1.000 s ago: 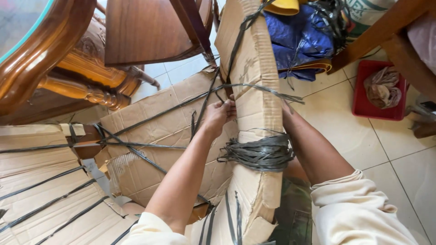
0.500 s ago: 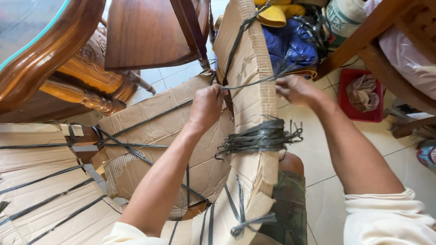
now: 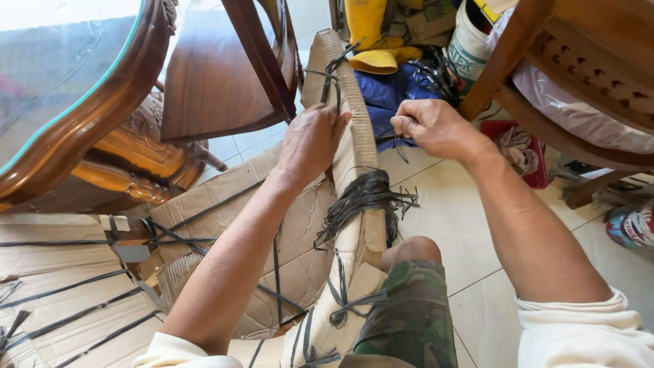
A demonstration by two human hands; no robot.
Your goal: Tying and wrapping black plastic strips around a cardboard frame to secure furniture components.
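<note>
Both hands now sit higher on the cardboard-wrapped piece [image 3: 354,204] than half a second ago, above the thick band of dark strap windings [image 3: 364,197] instead of level with it. The fingers of the left hand [image 3: 310,140] are curled over the left edge of the cardboard ridge, clenched against it and pressing it steady. The fingers of the right hand [image 3: 429,126] are pinched shut on a thin dark strap [image 3: 388,138], drawn taut from the right edge of the ridge; a second ago this hand lay low behind the windings, so it has come up and outward with the strap. Judged from that shift, another turn of strap is being tensioned near the upper end of the piece.

The wrapped piece leans against the person's knee [image 3: 409,252] on the tiled floor [image 3: 470,225]. Flat strapped cardboard [image 3: 61,272] lies to the left, under a wooden table [image 3: 82,129]. Yellow boots [image 3: 371,41] and blue cloth [image 3: 395,95] lie beyond the upper end.
</note>
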